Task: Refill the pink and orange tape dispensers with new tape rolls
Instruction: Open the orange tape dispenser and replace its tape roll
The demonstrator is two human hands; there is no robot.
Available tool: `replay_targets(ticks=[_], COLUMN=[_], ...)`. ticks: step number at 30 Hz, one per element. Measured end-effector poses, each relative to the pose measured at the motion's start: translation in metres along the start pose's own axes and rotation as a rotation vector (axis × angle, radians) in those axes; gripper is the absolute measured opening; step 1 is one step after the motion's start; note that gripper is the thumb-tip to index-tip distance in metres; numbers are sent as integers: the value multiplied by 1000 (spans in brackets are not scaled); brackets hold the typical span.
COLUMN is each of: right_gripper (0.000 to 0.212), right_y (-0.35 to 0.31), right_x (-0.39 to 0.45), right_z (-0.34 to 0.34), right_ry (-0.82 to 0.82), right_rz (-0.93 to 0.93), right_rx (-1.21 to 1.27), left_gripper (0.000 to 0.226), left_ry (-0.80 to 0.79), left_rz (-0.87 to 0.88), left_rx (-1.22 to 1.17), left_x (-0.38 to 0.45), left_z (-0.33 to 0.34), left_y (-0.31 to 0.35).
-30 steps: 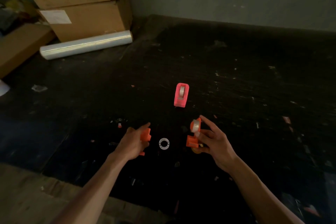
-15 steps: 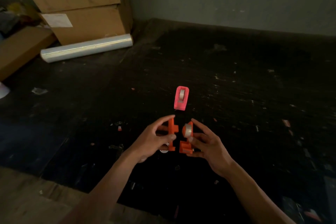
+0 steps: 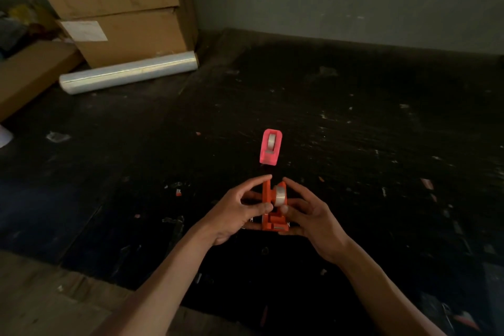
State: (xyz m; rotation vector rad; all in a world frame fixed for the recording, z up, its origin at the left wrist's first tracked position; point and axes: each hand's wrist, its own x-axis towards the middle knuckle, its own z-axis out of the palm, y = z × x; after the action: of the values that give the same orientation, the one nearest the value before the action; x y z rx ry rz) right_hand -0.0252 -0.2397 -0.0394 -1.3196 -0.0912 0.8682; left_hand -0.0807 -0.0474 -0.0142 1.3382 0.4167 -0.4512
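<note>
The orange tape dispenser (image 3: 273, 209) is sitting between two bare hands just above a dark, littered floor (image 3: 354, 144), its two halves pressed side by side with a clear tape roll (image 3: 279, 196) showing at the top right. The left hand (image 3: 236, 211) is gripping the left half, forefinger stretched up along its edge and thumb pressing near the middle. The right hand (image 3: 313, 215) is clamping the right half, fingertips lying against the roll. Whether the halves are fully joined cannot be told. Just beyond the fingertips, the pink tape dispenser (image 3: 270, 147) is standing on the floor, apart from both hands, a roll already seated in it. Far to the left, a roll of stretch film (image 3: 128, 72) is lying against stacked cardboard boxes (image 3: 122, 8).
</note>
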Motion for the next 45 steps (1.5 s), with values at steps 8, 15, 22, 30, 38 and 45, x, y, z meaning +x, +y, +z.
replay_targets(ticks=[8, 15, 22, 30, 38, 45], right_gripper=[53, 55, 78, 77, 57, 43], right_y=[2, 0, 0, 10, 31, 49], right_x=[2, 4, 2, -11, -25, -21], right_z=[-4, -3, 8, -12, -23, -17], right_ry=[-31, -30, 9, 14, -94, 21], right_rz=[32, 57, -77, -49, -99, -292], right_rx=[-9, -115, -509, -723, -1107, -1246], left_gripper=[60, 60, 59, 77, 47, 40], left_ry=[-51, 32, 275, 283, 166, 196], left_rz=[-7, 6, 71, 292, 358, 416], left_rx=[-27, -13, -48, 733, 1112, 1050], left_x=[-4, 0, 7, 2, -4, -6], left_z=[-3, 5, 22, 0, -2, 0], left_y=[0, -5, -13, -42, -75, -90])
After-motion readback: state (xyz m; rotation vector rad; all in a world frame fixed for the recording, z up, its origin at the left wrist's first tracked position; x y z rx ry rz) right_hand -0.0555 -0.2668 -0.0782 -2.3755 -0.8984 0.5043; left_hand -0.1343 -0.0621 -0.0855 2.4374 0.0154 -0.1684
